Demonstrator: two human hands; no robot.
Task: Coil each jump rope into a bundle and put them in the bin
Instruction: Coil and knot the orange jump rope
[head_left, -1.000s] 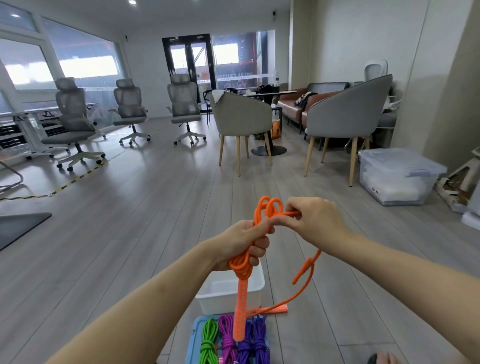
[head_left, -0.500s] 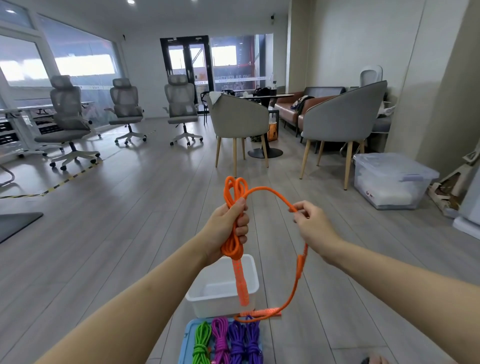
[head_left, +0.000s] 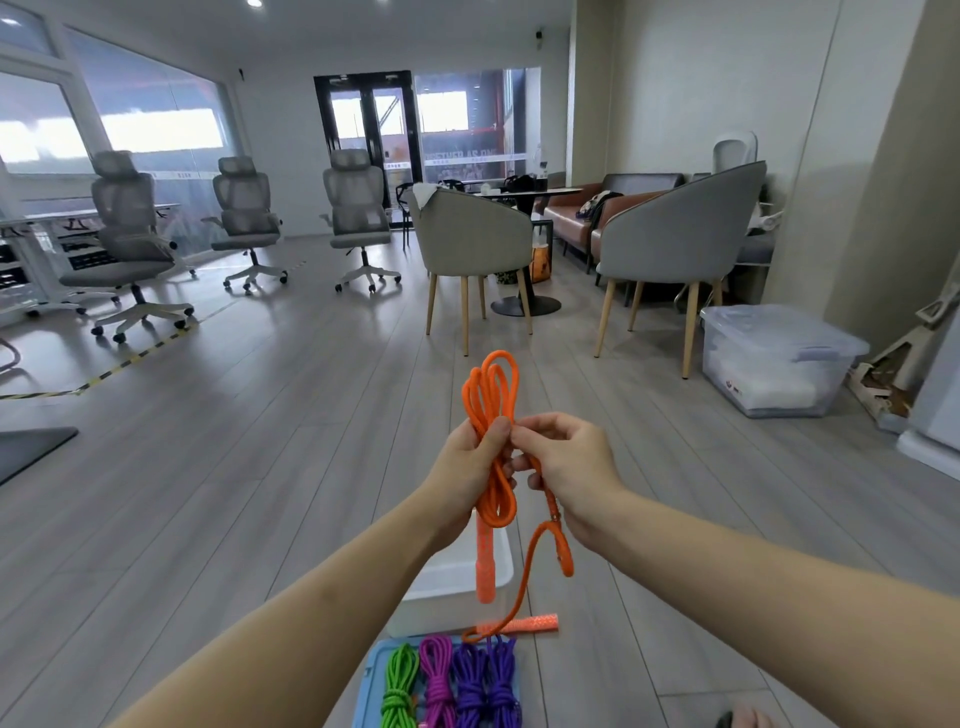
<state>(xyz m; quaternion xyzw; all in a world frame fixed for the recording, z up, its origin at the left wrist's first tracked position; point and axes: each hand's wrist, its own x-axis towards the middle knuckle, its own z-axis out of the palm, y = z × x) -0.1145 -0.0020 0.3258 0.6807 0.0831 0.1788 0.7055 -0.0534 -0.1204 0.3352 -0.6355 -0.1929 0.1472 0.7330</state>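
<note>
My left hand (head_left: 470, 462) grips a folded bunch of the orange jump rope (head_left: 491, 400), loops sticking up above the fist and one orange handle (head_left: 484, 566) hanging below. My right hand (head_left: 563, 457) pinches the free strand right beside the bunch. The rest of the rope sags down to the second handle (head_left: 530, 623), which hangs near the floor. Below, a white bin (head_left: 452, 592) stands on the floor. In front of it a blue bin (head_left: 371, 680) holds coiled bundles: one green (head_left: 399, 686), one magenta (head_left: 436, 675) and two purple (head_left: 485, 686).
Two grey armchairs (head_left: 475, 244) and a round table stand ahead. Three office chairs (head_left: 130, 244) line the left window side. A lidded clear storage box (head_left: 774, 358) sits on the floor at the right by the wall. Wooden floor lies all around.
My right hand has come back in from the right, bringing the strand against the bunch in my left hand. The wide arc of rope between the hands has closed up.
</note>
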